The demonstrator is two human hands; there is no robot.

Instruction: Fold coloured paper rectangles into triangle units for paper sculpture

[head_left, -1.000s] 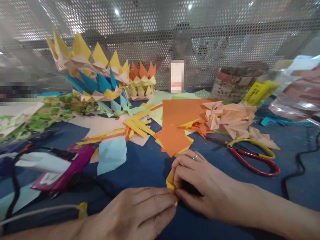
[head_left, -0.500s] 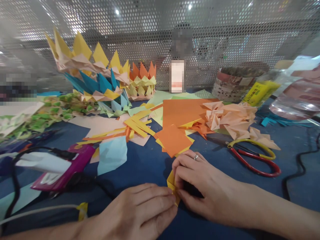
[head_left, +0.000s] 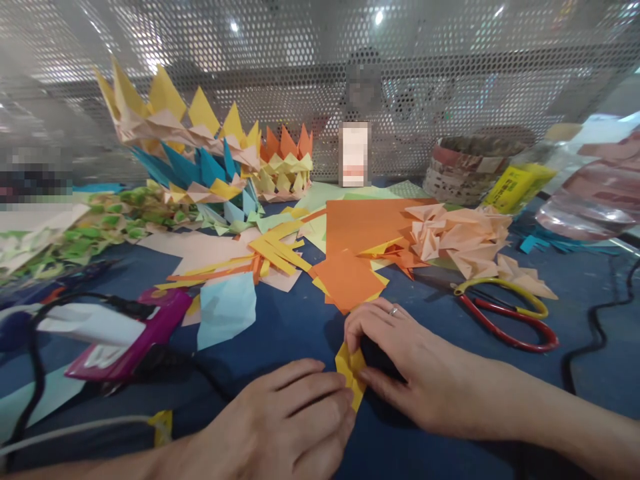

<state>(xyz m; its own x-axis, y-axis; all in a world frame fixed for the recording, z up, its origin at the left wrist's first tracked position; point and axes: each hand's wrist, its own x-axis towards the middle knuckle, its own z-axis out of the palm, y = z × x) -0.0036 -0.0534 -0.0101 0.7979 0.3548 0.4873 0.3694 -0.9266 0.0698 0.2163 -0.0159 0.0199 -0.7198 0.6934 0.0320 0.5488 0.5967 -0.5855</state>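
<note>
A small piece of folded yellow paper (head_left: 354,373) lies at the front middle of the blue tabletop, between my two hands. My left hand (head_left: 295,417) covers its left edge, with the fingers close together and their tips on the paper. From the right, my right hand (head_left: 395,360) grips it with curled fingers and thumb; a ring is on one finger. Part of the paper is hidden under the fingers. Just beyond my right hand lie orange paper squares (head_left: 349,279), with yellow sheets showing beneath them.
Folded paper crowns (head_left: 175,127) stand at the back left. Peach folded pieces (head_left: 460,233) and red-and-yellow-handled scissors (head_left: 505,313) lie to the right, near a bottle (head_left: 595,187). A purple power strip (head_left: 125,340) with cables sits left. Behind is a perforated metal screen (head_left: 320,73).
The fingers of my right hand have opened slightly around the yellow paper, so more of it shows. My left hand has shifted a little, staying on the paper's edge.
</note>
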